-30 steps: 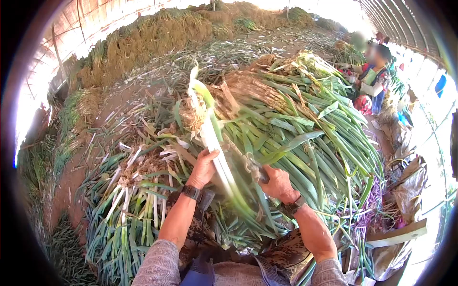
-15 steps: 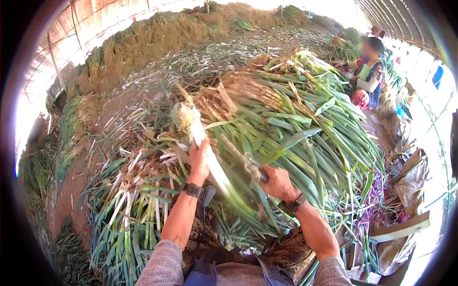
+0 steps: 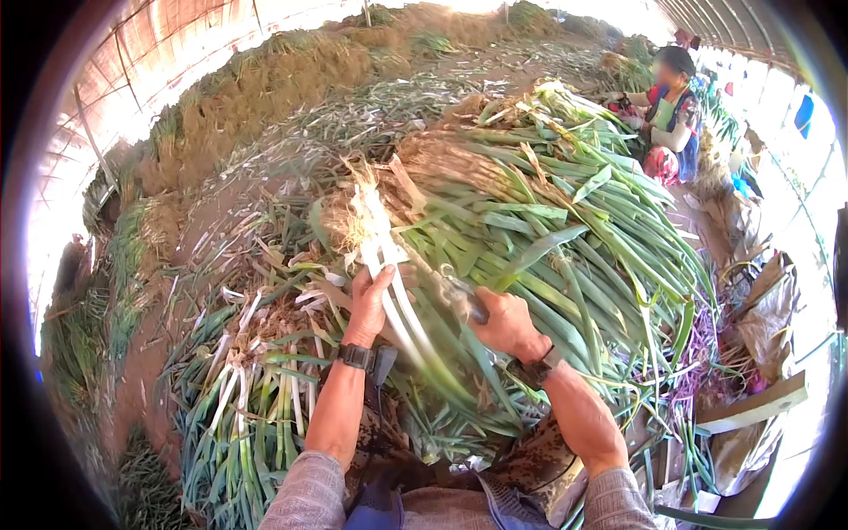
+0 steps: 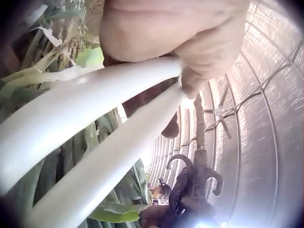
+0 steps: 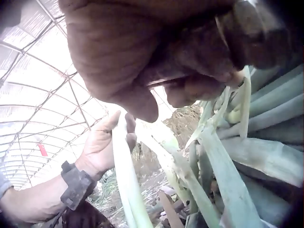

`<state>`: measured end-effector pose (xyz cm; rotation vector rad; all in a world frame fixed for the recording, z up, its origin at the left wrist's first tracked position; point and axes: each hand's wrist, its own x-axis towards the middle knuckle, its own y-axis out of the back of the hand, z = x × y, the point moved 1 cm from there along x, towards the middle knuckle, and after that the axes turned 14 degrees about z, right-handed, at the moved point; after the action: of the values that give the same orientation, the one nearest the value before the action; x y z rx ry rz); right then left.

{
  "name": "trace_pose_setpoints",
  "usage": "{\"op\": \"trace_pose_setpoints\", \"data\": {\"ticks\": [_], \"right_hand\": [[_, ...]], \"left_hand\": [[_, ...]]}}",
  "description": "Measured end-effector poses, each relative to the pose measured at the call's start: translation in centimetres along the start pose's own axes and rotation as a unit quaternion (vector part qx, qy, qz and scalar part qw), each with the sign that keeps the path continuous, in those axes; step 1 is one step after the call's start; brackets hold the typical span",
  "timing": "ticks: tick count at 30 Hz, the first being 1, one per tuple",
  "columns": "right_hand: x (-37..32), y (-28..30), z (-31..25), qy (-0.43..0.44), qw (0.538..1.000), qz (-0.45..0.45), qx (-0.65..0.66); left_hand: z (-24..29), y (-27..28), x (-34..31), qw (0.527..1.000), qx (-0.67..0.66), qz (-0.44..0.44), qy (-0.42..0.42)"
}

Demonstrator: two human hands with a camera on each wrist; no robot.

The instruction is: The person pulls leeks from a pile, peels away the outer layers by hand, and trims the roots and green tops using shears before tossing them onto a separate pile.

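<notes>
My left hand (image 3: 371, 305) grips two long green onions (image 3: 405, 320) by their white shanks, the thumb across them. Their pale, frayed root ends (image 3: 367, 216) point away from me, and the green leaves trail down toward my lap. In the left wrist view the two bare white stalks (image 4: 90, 97) lie side by side under the fingers. My right hand (image 3: 508, 327) holds the dark handle of a stick-like tool (image 3: 437, 278), close beside the stalks. The left wrist view shows two curved hooks (image 4: 216, 183) on this tool. Fingers in the right wrist view (image 5: 118, 61) hide its handle.
A big heap of untrimmed green onions (image 3: 565, 221) lies in front and to the right. On the left is a pile of onions with white stalks (image 3: 243, 397). Loose leaves litter the ground. Another person (image 3: 671, 119) sits at the far right; a plank (image 3: 751, 402) lies nearby.
A green outer leaf that stood up at the root end is gone from the held onions, and two white stalks now show apart. My right hand with the tool has shifted slightly left.
</notes>
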<state>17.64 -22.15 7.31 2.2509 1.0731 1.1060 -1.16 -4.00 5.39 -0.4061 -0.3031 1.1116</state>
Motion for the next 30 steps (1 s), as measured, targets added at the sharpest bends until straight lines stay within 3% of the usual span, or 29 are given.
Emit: {"op": "trace_pose_setpoints", "data": {"ticks": [3,5,9,11,16,18,20,22,24,26,28,30], "right_hand": [[0.0,0.0,0.0,-0.044,0.998,0.007,-0.041],[-0.1,0.3,-0.1,0.002,0.999,0.005,-0.031],[-0.3,0.5,-0.5,-0.027,0.998,0.004,-0.052],[-0.5,0.2,0.3,0.031,0.999,-0.029,-0.012],[-0.9,-0.4,0.3,-0.005,0.999,-0.003,-0.035],[-0.9,-0.5,0.3,-0.024,0.998,0.017,-0.053],[-1.3,-0.9,0.4,0.063,0.998,-0.005,-0.019],[-1.1,-0.6,-0.3,0.022,1.000,-0.006,-0.022],[-0.6,-0.1,-0.7,-0.022,0.998,-0.009,-0.060],[-0.8,-0.8,-0.2,0.008,0.999,0.001,-0.044],[-0.9,-1.0,-0.3,0.032,0.999,0.011,-0.027],[-0.5,-1.0,-0.2,-0.013,0.998,0.027,-0.058]], "left_hand": [[-0.2,0.3,0.4,1.000,-0.004,0.001,-0.007],[-0.6,1.2,0.8,1.000,0.019,0.002,-0.001],[-0.6,1.5,0.9,0.999,0.047,0.016,-0.012],[-0.3,1.2,0.9,0.998,0.040,0.028,-0.035],[0.7,0.9,0.1,0.998,0.015,0.044,-0.034],[0.2,1.8,0.6,0.993,0.109,0.037,-0.032],[-0.3,2.0,0.8,0.997,0.018,0.070,-0.008],[-0.5,2.3,1.0,0.996,0.007,0.092,-0.012],[-0.7,2.4,1.2,0.996,0.007,0.091,-0.016],[-0.6,2.6,1.3,0.995,0.006,0.093,-0.024],[0.7,1.6,0.6,0.999,-0.015,0.035,0.017],[0.6,1.7,0.6,1.000,-0.003,0.019,0.010]]}}
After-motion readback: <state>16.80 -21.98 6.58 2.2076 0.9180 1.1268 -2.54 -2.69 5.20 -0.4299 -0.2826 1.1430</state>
